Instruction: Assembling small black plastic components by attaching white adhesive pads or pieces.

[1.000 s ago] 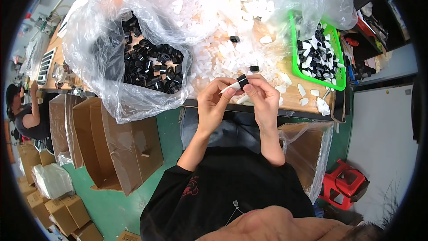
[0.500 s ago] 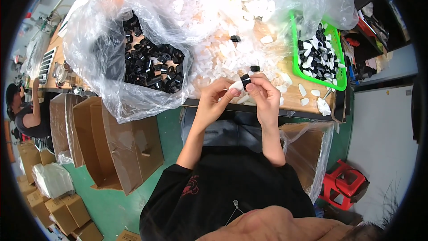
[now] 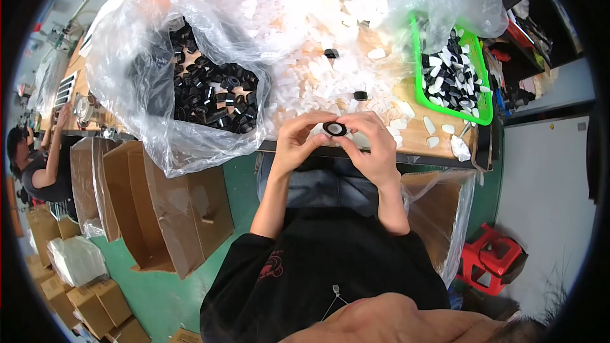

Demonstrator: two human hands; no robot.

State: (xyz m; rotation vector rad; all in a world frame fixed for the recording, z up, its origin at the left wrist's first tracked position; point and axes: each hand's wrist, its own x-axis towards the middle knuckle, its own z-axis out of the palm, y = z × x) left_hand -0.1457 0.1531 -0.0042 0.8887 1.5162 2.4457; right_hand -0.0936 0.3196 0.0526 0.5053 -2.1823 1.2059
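Evidently, a black cap (image 3: 343, 130) is held between the left hand (image 3: 297, 141) and the right hand (image 3: 375, 147), near the front edge of the table (image 3: 416, 147). It is pinched by the left fingers from one side, thumb nearer and forefinger beyond, and by the right fingers from the other side in much the same way. Both sets of fingers are closed down to the cap's width; whether anything more is tucked in the palms cannot be told. Neither hand is nearer, since the cap is touched by both. Its round face is turned upward, so its axis is judged to run up from the fingertips, across the line between the hands. A white piece (image 3: 334, 128) is seen inside the ring; how deep it is seated cannot be told.

Just beyond the fingers, a loose cap (image 3: 360, 96) is seen beside scattered white strips (image 3: 305, 92). To their left, more caps (image 3: 210, 92) are heaped in a clear bag (image 3: 130, 73); to their right, black and white parts (image 3: 452, 70) are gathered in a green basket (image 3: 418, 82).
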